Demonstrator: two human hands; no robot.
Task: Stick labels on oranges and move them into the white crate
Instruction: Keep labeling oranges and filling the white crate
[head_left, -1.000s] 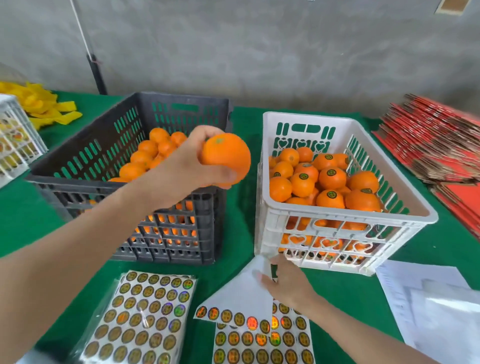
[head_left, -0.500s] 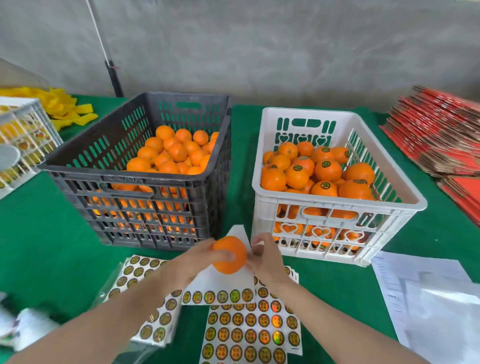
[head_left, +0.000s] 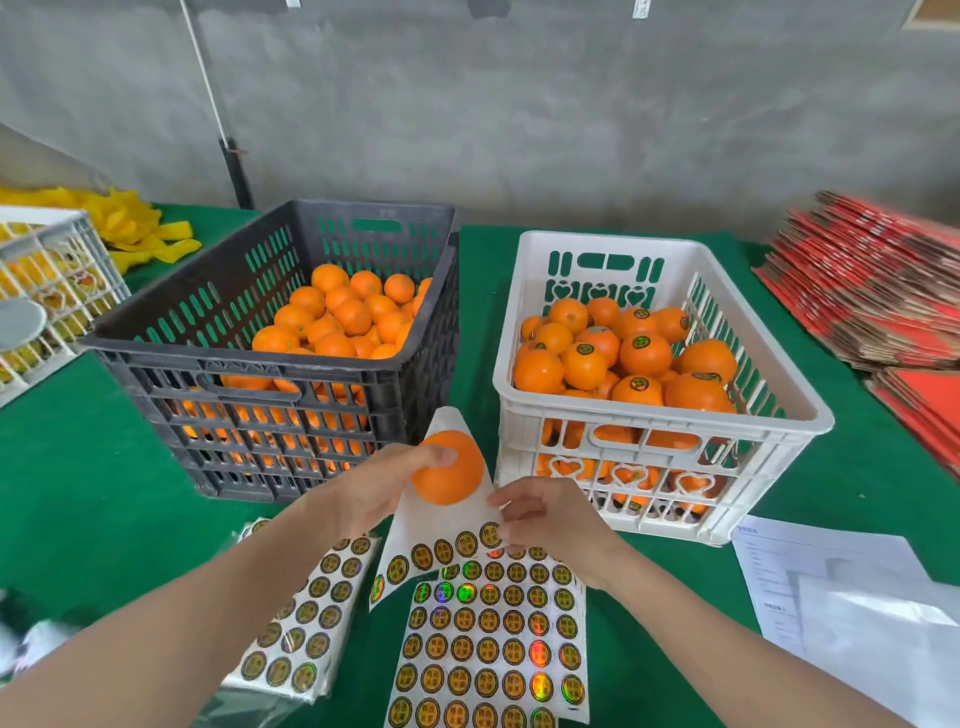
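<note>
Left hand (head_left: 389, 486) gripping orange (head_left: 451, 470); right hand (head_left: 553, 519) pinching sheet (head_left: 431, 525) — a label (head_left: 490, 534) may be folding onto itself in peeling, sticking creased.

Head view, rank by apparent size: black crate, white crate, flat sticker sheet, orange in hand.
1. Black crate and white crate: about alike, no ranking between them.
2. Flat sticker sheet, nearest the camera, so it may look larger than it is.
3. Orange in the left hand.
</note>
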